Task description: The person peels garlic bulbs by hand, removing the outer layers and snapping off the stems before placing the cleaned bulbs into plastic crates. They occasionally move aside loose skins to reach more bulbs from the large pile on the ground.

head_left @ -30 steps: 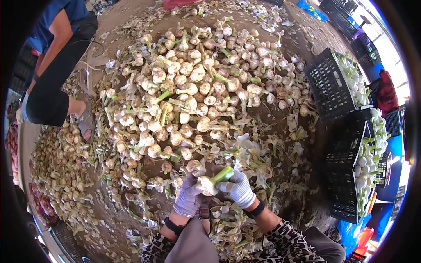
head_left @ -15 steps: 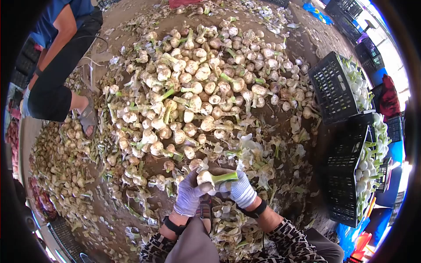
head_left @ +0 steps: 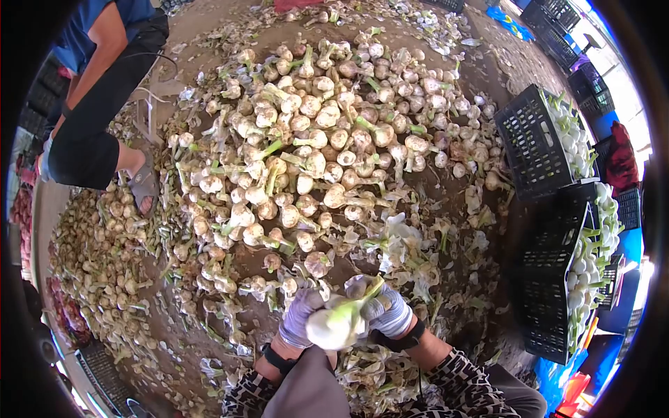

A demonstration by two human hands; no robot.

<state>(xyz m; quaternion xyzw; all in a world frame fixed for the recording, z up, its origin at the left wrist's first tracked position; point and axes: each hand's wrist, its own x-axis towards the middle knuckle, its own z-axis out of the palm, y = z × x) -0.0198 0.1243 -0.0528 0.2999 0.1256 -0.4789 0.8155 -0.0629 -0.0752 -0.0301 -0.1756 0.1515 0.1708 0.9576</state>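
Note:
A white garlic bulb (head_left: pixel 333 329) with a green stalk is between my two gloved hands, smeared by motion, its round end toward me. My left hand (head_left: pixel 302 317) is closed against the side of the bulb, its fingertips partly hidden. On the other side my right hand (head_left: pixel 387 311) has its fingers closed around the green stalk and outer skin. Both gloves look pale and striped. Just beyond my hands a single purplish garlic bulb (head_left: pixel 318 264) lies on the ground, in front of the large garlic heap (head_left: pixel 327 146).
Black crates (head_left: pixel 533 143) of white, trimmed garlic stand at the right. Loose garlic peelings (head_left: pixel 411 258) cover the ground around my feet. At the upper left another person (head_left: pixel 104 76) sits beside more garlic (head_left: pixel 97 244). A red sack (head_left: pixel 620 160) lies behind the crates.
The garlic bulb has swung down toward me and looks whiter, its stalk now pointing up and right. My right hand has turned over the stalk. The purplish bulb on the ground is now uncovered.

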